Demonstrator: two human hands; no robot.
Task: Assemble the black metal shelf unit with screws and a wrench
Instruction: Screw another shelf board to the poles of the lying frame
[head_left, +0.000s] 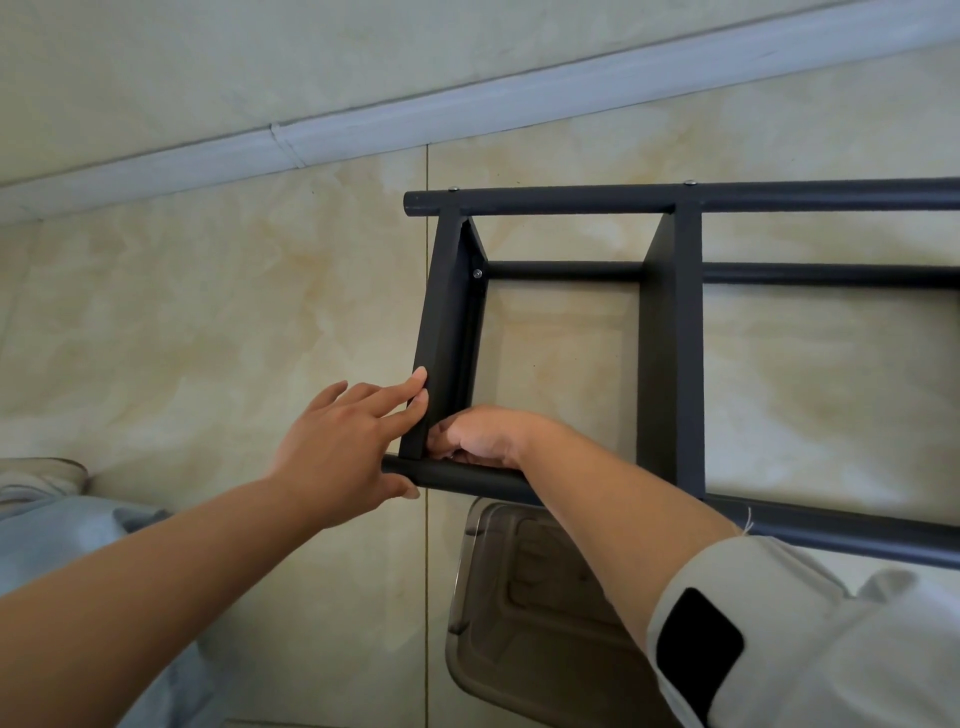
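The black metal shelf unit (670, 338) lies on its side on the tiled floor, with round posts and flat shelf panels between them. Screw heads (477, 273) show on the far post and inside the end panel. My left hand (345, 439) rests with spread fingers against the outer face of the end panel (447, 332), thumb under the near post (467, 480). My right hand (483, 436) is curled inside the corner where that panel meets the near post; what its fingers hold is hidden. No wrench is visible.
A clear plastic container (519, 613) sits on the floor beneath the near post, under my right forearm. A white baseboard (363, 130) runs along the wall behind. My knee in grey fabric (67, 530) is at the left.
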